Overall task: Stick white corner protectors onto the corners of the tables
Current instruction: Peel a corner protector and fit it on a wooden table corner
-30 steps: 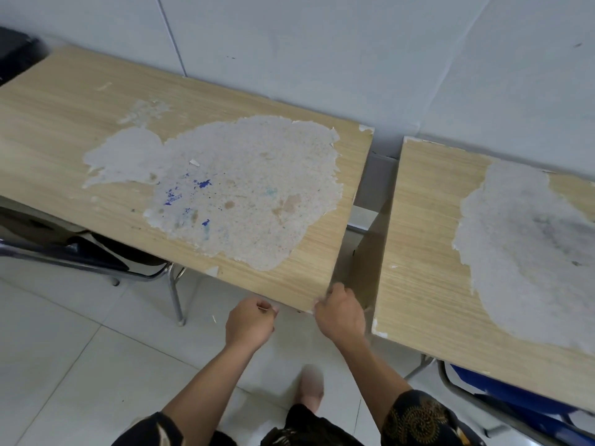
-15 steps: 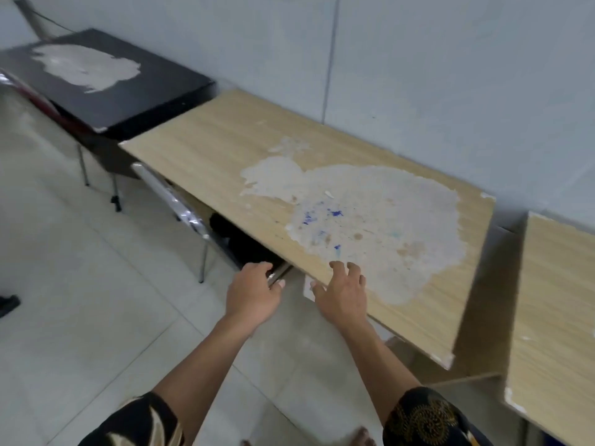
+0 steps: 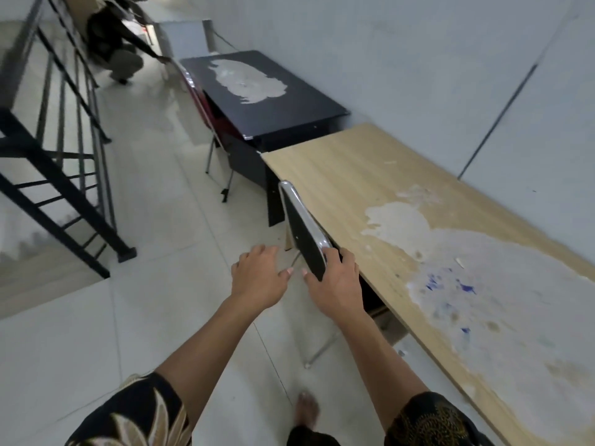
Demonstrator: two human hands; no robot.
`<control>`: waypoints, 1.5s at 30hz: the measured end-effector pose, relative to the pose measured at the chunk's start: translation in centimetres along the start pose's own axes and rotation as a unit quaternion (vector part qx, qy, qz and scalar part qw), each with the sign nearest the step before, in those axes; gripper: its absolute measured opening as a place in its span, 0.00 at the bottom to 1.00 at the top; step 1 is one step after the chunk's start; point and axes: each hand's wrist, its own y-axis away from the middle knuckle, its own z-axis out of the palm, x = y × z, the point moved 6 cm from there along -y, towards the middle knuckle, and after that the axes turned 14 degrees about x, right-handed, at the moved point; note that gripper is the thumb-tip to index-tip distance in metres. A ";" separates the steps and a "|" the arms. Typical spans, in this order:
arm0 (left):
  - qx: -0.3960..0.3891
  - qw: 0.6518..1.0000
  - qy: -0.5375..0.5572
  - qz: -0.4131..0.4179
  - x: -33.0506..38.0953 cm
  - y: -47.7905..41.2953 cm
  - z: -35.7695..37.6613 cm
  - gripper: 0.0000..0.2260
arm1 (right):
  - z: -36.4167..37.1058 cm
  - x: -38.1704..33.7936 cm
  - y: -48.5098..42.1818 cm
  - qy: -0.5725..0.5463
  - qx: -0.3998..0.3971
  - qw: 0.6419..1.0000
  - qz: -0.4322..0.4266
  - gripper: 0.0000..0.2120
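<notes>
A light wooden table (image 3: 354,175) with a large worn patch runs along the wall on the right. Beyond its far left corner (image 3: 263,153) stands a black table (image 3: 306,104), also worn on top. A black chair back with a chrome frame (image 3: 302,220) is tucked against the wooden table's front edge. My right hand (image 3: 335,281) grips the near end of that chair back, thumb on the near side and fingers over the top. My left hand (image 3: 259,278) hovers just to its left with relaxed fingers, holding nothing. No corner protector is visible.
A black metal stair railing (image 3: 64,175) stands on the left across the tiled floor. A red chair (image 3: 206,104) is pushed under the black table. A person crouches far back (image 3: 112,43). My bare foot (image 3: 307,410) shows at the bottom.
The view has swung left along the row of tables. My right hand left the wooden table's front edge and took hold of the chair back. My left hand uncurled and moved along with it.
</notes>
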 end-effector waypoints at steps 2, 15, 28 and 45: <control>0.009 1.000 -0.001 -0.013 -1.2 -2.4 -0.5 0.27 | 1.0 -2.4 -2.1 -0.018 0.012 0.999 -0.036 0.30; 0.070 0.992 -0.025 -0.097 -7.4 -21.9 -4.7 0.28 | 11.0 -14.3 -20.3 -0.009 -0.031 0.988 -0.154 0.33; 0.083 0.986 0.003 -0.147 -18.0 -38.9 -6.6 0.28 | 24.6 -25.9 -32.5 0.004 -0.089 0.979 -0.182 0.33; 0.015 0.997 0.038 -0.061 -27.0 -62.5 -9.2 0.27 | 36.7 -37.6 -49.2 0.009 -0.038 0.997 -0.060 0.34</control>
